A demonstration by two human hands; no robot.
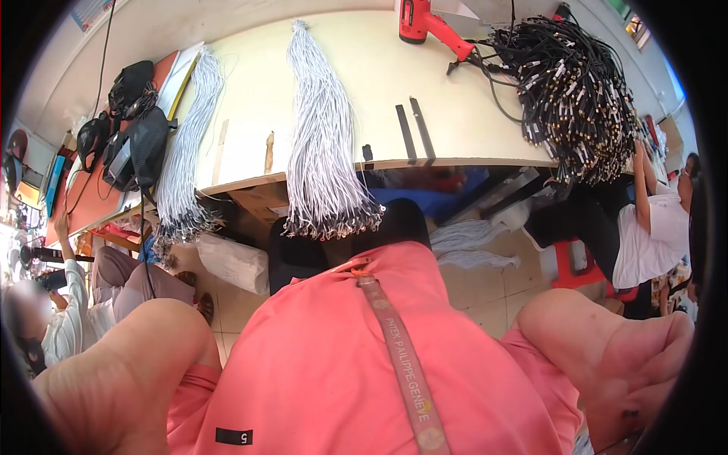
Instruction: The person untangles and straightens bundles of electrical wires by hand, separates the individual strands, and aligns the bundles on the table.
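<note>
Both my arms are bent up close to the camera, away from the table. At the lower left edge, the heel and wrist of my left hand (83, 390) show; its fingers are out of frame. My right hand (644, 368) is at the lower right edge with its fingers curled in; whatever they may hold is hidden. In front of me a bundle of thin white cables (322, 121) lies on the pale table (250, 83), its dark-tipped ends hanging over the front edge. Neither hand touches it.
Another white cable bundle (189, 129) lies left, beside black bags (140, 144). A red heat gun (436, 30) and a heap of black cables (576, 98) lie right. Dark strips (413, 129) rest near the edge. People sit at both sides; a red stool (576, 265) stands right.
</note>
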